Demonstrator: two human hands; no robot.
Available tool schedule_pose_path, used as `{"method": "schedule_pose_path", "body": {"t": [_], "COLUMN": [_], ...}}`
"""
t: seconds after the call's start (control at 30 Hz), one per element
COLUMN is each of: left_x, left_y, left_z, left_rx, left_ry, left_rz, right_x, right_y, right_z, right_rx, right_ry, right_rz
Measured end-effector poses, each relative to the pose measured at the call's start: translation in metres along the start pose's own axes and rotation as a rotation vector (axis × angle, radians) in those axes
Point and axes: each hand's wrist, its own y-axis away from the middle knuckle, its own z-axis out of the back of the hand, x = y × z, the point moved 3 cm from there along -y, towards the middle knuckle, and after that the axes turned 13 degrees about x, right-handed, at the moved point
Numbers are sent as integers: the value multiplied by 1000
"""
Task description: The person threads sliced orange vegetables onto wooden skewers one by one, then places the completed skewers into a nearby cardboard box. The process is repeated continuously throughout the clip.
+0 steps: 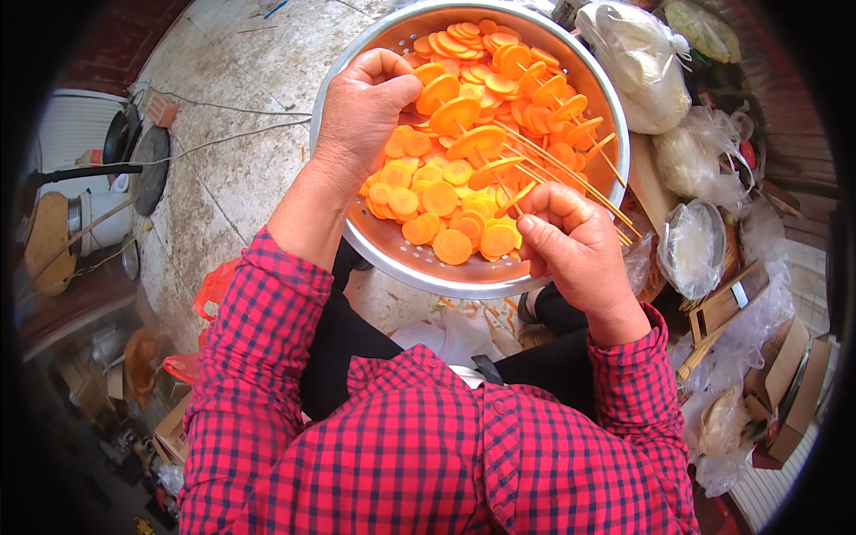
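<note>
A round metal colander (461, 287) full of carrot slices (440, 198) stands before me. Over it I hold a wooden skewer threaded with several spaced carrot slices (476, 142). My left hand (364, 100) pinches the skewer's upper left end, by the top slices. My right hand (572, 244) grips its lower right end, close to the last slice. Another loaded skewer (558, 107) lies across the colander's right side. Several bare wooden skewers (568, 175) rest between the two, their ends reaching over the rim near my right hand.
Plastic bags (638, 67) and a bowl covered in plastic (692, 247) lie at the right, with an open cardboard box (782, 381) below. Cables cross the tiled floor (221, 60) at the left, near a round dark lid (152, 170). A red plastic bag (217, 287) lies beside my left sleeve.
</note>
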Motion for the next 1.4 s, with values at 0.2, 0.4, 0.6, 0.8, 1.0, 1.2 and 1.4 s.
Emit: {"method": "schedule_pose_path", "body": {"t": [0.2, 0.4, 0.6, 0.8, 1.0, 1.2, 1.4], "left_x": [1, 0, -6, 28, 41, 35, 39], "left_y": [-1, -3, -7, -16, -2, -2, -1], "left_z": [0, -2, 5, 29, 4, 2, -3], "left_rx": [14, 5, 7, 73, 140, 159, 254], "left_ry": [-34, -36, -147, -954, -1403, -1340, -1439], "left_rz": [3, 4, 28, 238, 209, 356, 303], "right_x": [0, 2, 1, 2, 1, 1, 2], "right_y": [1, -1, 0, 0, -1, 1, 1], "right_z": [1, 1, 5, 5, 6, 6, 5], "right_rx": [22, -5, -53, -48, -21, 10, 31], "right_ry": [-41, -109, -194, -181, -141, -146, -130], "right_rz": [9, 25, 25, 19, 33, 8, -7]}}
